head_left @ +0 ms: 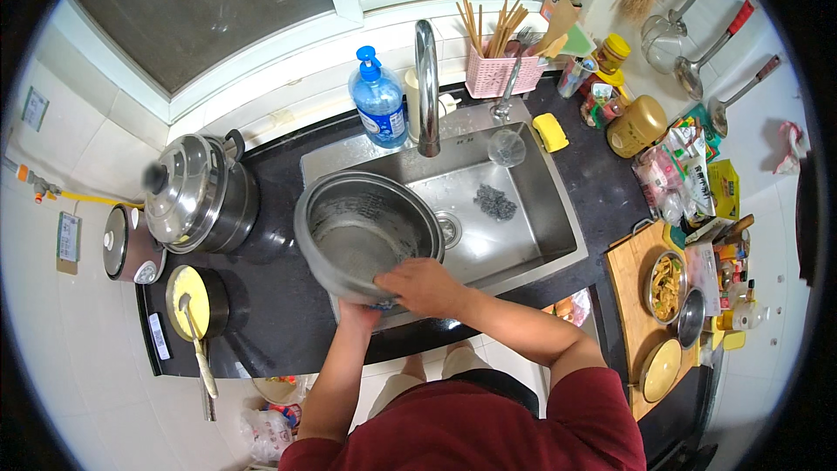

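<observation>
A deep grey metal pot (375, 227) is tilted over the left part of the sink (549, 235), its wet, streaked inside facing up. My right hand (423, 286) grips the near rim, fingers closed over the edge. Beneath the near side, my left hand (359, 314) supports the pot; its fingers are mostly hidden by the wall. A bit of blue shows beside that hand, too small to make out. In the basin a dark steel-wool scrubber (495, 202) lies right of the drain (448, 228). The faucet (426, 92) rises behind the pot.
A blue pump bottle (377, 105) and a pink chopstick basket (501, 74) stand behind the sink; a yellow sponge (550, 133) lies at its right corner. Left are a lidded steamer (196, 196) and a pan (218, 305). Bowls sit on the cutting board (629, 283) at right.
</observation>
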### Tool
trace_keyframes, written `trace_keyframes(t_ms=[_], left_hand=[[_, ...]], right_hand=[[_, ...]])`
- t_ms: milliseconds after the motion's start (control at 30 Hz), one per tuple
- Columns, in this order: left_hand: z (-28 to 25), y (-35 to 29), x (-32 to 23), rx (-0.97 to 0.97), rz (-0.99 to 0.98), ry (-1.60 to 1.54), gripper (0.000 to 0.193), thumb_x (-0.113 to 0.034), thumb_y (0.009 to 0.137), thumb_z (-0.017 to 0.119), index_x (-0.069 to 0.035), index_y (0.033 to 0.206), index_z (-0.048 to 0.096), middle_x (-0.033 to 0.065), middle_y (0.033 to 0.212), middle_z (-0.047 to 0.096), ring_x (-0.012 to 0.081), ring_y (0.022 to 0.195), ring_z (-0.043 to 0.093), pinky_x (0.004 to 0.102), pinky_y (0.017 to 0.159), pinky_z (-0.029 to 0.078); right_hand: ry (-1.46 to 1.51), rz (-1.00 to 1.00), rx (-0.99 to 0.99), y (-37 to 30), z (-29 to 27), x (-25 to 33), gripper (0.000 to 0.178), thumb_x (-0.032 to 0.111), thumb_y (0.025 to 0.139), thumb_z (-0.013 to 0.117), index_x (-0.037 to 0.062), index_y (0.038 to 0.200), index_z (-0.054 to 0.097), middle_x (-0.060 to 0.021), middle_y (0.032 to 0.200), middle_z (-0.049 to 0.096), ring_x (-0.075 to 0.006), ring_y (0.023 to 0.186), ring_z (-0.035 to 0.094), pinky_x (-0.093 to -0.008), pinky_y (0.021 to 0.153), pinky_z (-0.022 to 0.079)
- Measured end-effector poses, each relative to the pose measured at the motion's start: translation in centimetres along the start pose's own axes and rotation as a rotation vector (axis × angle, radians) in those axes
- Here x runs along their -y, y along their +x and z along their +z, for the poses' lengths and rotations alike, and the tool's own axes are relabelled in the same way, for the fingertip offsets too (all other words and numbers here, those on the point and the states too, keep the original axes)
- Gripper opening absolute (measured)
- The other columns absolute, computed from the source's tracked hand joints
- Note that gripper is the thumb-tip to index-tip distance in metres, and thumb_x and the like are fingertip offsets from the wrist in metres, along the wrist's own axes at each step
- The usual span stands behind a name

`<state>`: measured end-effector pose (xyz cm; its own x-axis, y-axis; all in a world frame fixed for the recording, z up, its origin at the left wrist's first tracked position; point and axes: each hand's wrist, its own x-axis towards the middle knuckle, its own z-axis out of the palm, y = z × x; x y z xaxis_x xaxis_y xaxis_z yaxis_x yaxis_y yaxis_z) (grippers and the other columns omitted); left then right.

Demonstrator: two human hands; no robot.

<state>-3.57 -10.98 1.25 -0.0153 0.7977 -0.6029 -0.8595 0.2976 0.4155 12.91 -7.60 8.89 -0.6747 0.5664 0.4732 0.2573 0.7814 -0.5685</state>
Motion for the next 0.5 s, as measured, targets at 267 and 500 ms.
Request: trace_keyframes(t_ms=[267, 500], left_hand=[[1.3, 2.7, -3.4, 0.269, 0.048, 0.006, 0.044, -0.032, 0.090, 0.039, -0.006, 0.126, 0.043, 0.0104, 0.124, 0.050, 0.0266, 0.111, 0.050, 0.0423, 0.094, 0.040], [0.3, 0.3, -5.3, -0.023, 0.297, 0.167, 0.037, -0.022, 0.088, 0.041, -0.007, 0.120, 0.050, 0.0094, 0.110, 0.057, 0.0225, 0.104, 0.054, 0.0393, 0.091, 0.042]], right_hand=[[-0.051, -0.128, 0.091, -2.0, -0.4, 1.5, 0.036, 0.010, 0.062, 0.063, 0.0104, 0.096, 0.053, -0.0047, 0.071, 0.054, -0.0240, 0.066, 0.055, -0.0350, 0.058, 0.044], [-0.180, 0.044, 0.100, -2.6, -2.4, -0.5, 0.028, 0.014, 0.073, 0.057, 0.0127, 0.100, 0.052, -0.0049, 0.074, 0.058, -0.0256, 0.071, 0.059, -0.0360, 0.063, 0.047]])
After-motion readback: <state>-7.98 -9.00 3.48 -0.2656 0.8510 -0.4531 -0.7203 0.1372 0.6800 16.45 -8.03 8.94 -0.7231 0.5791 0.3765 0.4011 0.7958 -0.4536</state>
